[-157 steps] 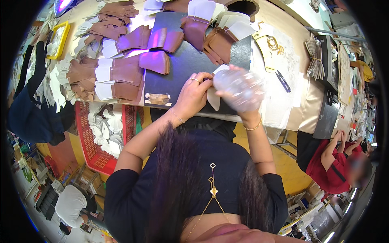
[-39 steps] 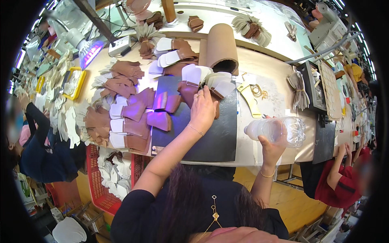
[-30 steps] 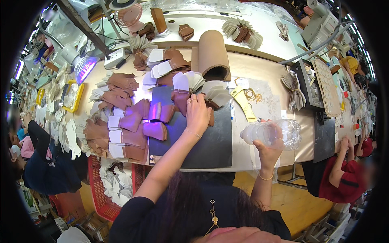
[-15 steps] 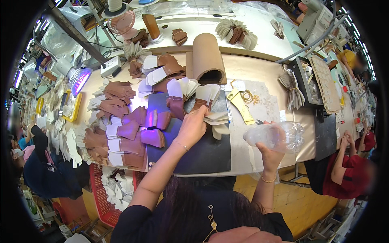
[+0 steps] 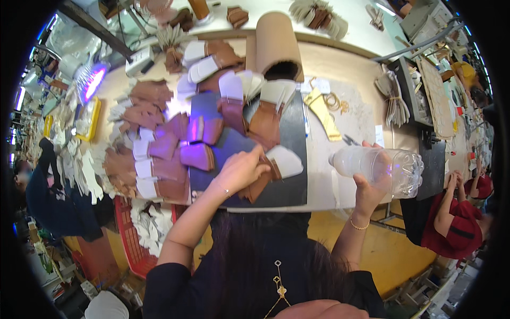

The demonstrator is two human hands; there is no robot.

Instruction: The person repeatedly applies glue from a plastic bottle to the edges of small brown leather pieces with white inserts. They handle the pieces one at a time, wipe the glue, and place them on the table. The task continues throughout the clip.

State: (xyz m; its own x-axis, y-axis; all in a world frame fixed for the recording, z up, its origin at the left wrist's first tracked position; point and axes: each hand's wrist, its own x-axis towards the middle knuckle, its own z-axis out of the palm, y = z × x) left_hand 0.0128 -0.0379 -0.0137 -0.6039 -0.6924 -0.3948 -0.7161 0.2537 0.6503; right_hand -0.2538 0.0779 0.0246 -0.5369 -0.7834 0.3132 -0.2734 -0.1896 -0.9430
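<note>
Over the near half of the black mat (image 5: 291, 194), the left hand (image 5: 241, 173) lies with its back up, thumb and forefinger at the edge of a white-tipped piece (image 5: 287, 161). Whether they pinch that piece or only touch it, I cannot tell. It rests above the mat's near right part, its rounded white end pointing right, with brown material just below it beside the fingers. To the right of the mat, the right hand (image 5: 372, 173) grips a clear bottle (image 5: 404, 173) around the middle, thumb on the near side. The bottle is held almost level near the table's front edge, neck to the left and base to the right. Just beyond it show the tips of a dark tool (image 5: 350, 140), and farther back a yellow strip (image 5: 321, 114) lies beside a coil (image 5: 332, 101). On the mat's far part, brown pieces (image 5: 264, 125) with pale ends spread in a fan; more stacks (image 5: 170, 175) lie along its left side, tinted purple in places, as is the glow of the lamp (image 5: 91, 82). A brown tube (image 5: 277, 42) stands behind the mat, and a red basket (image 5: 127, 234) holding white scraps (image 5: 151, 220) sits below the table at left.
</note>
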